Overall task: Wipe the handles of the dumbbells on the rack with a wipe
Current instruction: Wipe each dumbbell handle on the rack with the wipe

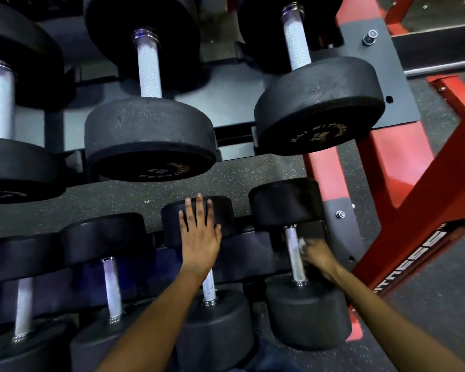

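The right hand point(316, 255) pinched the wipe point(303, 243) against the rightmost handle point(293, 253) — scrubbing it; the left hand point(200, 232), fingers apart, braced the neighbouring dumbbell point(196, 218).

Right hand point(316, 255) presses wipe point(303, 244) on handle point(294, 253); left hand point(200, 234) flat on dumbbell head point(226, 210).

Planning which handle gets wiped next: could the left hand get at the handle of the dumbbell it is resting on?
Probably yes. The left hand lies flat on that dumbbell's far head, and the handle runs right under its wrist with nothing over it. But the wipe is in the right hand.
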The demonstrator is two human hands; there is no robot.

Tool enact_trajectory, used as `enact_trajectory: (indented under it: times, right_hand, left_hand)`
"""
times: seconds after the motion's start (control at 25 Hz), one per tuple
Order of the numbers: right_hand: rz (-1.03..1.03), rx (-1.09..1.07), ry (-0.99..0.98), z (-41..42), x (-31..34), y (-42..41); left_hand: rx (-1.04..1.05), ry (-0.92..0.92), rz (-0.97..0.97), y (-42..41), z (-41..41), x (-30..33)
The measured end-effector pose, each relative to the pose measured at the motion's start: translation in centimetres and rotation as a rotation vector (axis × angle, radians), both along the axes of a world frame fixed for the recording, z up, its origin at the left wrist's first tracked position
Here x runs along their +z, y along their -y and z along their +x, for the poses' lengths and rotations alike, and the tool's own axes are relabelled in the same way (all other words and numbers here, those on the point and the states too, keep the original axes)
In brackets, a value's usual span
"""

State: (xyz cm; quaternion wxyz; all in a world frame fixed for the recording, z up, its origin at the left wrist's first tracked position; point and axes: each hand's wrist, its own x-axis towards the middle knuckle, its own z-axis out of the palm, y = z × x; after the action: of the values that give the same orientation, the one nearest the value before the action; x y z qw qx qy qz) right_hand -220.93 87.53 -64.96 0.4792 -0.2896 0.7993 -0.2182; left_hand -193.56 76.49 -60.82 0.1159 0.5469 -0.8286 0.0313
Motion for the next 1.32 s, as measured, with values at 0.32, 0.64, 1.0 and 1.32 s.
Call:
enact_trajectory:
  times: [0.32, 0.64, 1.0, 1.32]
  right_hand:
    - [-0.152, -0.071, -0.296, 1.6, 3.8, 1.1]
    - [0.293, 0.436, -0.225, 1.1, 2.3, -1.7]
    - [-0.085, -0.446, -0.237, 0.4, 3.8, 2.0]
    - [-0.066, -0.351, 0.052, 4.6, 1.6, 5.0]
  left_hand:
    - [-0.004, 0.036, 0.040, -0.1, 0.0, 0.4]
    - [0.000, 0.048, 0.078, -0.1, -0.1, 0.6]
    - [0.004, 0.057, 0.083, 0.1, 0.0, 0.5]
    - [0.012, 0.088, 0.071, 0.0, -0.1, 0.7]
